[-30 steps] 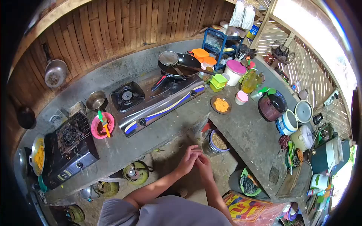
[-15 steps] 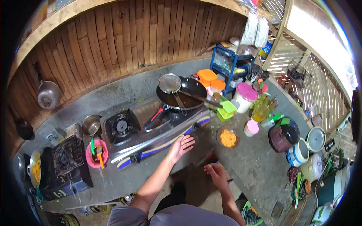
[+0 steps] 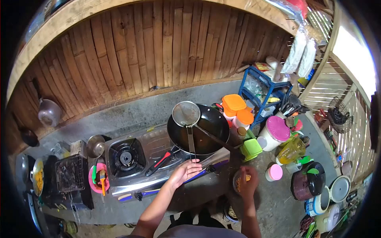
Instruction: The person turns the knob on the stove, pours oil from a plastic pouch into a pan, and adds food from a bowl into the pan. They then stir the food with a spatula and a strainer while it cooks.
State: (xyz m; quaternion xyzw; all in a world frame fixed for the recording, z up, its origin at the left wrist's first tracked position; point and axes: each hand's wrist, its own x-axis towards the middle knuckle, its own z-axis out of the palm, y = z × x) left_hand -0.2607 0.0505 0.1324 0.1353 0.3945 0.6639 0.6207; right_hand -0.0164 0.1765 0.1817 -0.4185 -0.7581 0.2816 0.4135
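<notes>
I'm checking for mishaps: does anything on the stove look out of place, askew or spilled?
The strainer lies askew across the wok, its handle jutting past the front rim close to the left hand, so it might get knocked. No obvious spill shows on the stove.

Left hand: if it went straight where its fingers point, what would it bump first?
Probably the right knob on the stove, just past the left hand's fingertips. I can't tell how high the hand is, so it might pass over.

We have bare counter (image 3: 131,211) before the stove (image 3: 156,139), but 2 long handles (image 3: 191,141) jut over the wok's rim (image 3: 228,137).
</notes>
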